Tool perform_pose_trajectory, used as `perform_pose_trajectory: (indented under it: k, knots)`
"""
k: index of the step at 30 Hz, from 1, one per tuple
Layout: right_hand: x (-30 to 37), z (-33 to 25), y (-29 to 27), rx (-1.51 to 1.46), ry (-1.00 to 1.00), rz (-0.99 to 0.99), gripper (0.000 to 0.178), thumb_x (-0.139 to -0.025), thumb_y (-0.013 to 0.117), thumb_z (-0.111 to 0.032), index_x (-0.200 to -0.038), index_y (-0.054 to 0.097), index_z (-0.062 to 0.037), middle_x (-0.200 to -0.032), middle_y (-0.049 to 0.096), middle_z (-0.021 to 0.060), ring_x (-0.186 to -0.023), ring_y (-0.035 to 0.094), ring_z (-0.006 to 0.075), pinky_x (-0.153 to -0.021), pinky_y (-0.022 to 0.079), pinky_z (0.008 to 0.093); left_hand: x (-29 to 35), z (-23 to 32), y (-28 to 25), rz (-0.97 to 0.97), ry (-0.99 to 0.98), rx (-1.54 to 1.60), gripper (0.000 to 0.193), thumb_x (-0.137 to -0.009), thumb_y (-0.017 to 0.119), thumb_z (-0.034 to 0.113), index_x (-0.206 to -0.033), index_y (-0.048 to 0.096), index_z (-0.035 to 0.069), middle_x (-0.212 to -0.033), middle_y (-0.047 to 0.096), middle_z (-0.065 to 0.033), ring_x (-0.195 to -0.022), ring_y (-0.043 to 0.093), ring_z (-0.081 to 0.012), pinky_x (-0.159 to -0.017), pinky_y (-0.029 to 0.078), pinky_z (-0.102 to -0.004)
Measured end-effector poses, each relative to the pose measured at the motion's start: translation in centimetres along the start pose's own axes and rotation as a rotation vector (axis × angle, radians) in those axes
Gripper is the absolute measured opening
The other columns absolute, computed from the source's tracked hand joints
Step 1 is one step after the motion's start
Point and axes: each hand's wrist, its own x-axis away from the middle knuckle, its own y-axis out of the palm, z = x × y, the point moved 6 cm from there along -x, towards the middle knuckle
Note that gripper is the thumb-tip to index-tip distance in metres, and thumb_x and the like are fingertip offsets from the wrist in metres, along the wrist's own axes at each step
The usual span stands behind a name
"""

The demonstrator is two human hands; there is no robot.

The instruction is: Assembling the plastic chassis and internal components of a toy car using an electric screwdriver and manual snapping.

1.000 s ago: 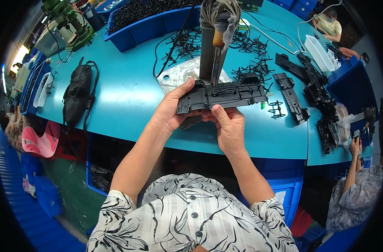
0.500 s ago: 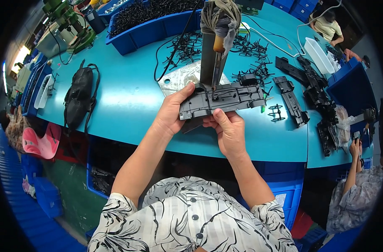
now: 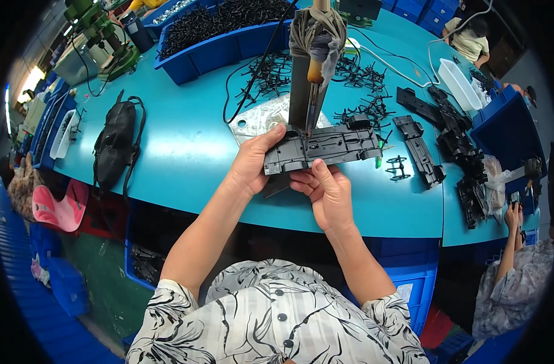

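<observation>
A long black plastic chassis, like the underside of a toy vehicle, is held level between my two hands above the table edge. My left hand clasps its left end, thumb on top. Under the near edge sits my right hand, its thumb pressed against the rim and its fingers curled below. A soldering-iron-like tool with a cloth-wrapped top points down at the chassis near its left-middle part. Whether its tip touches the plastic I cannot tell. Behind it stands a grey metal post on a metal plate.
More black chassis lie to the right, with small black frame parts beside them. A blue bin of black pieces stands behind. At the left are a black bag and a green machine. Other people work at both sides.
The chassis has shifted slightly under the tool and turned a little. Both hands keep their hold, and the fingers of my right hand have moved slightly.
</observation>
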Motion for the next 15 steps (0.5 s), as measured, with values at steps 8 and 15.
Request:
perform_pose_trajectory:
  k: [8,15]
  knots:
    - [-0.50,0.24,-0.39,-0.022,-0.015,-0.009,0.028,-0.091,0.061,-0.025,-0.103,0.056,-0.0003,-0.094,0.064,0.0093,-0.082,0.065,0.0198,-0.073,0.055,0.0335,-0.21,0.10,0.12,-0.004,-0.010,-0.003,0.038,-0.091,0.058,0.030,-0.111,0.055,-0.003,-0.103,0.064,-0.0158,-0.088,0.067,-0.0225,-0.078,0.057,-0.0344]
    - [-0.83,0.25,-0.58,-0.022,-0.030,-0.006,0.028,-0.092,0.060,-0.026,-0.102,0.057,0.0000,-0.093,0.064,0.0099,-0.080,0.064,0.0188,-0.073,0.054,0.0329,-0.40,0.32,0.47,0.051,-0.005,0.039,0.036,-0.092,0.058,0.028,-0.105,0.058,-0.005,-0.097,0.065,-0.0172,-0.081,0.069,-0.0238,-0.069,0.060,-0.0335]
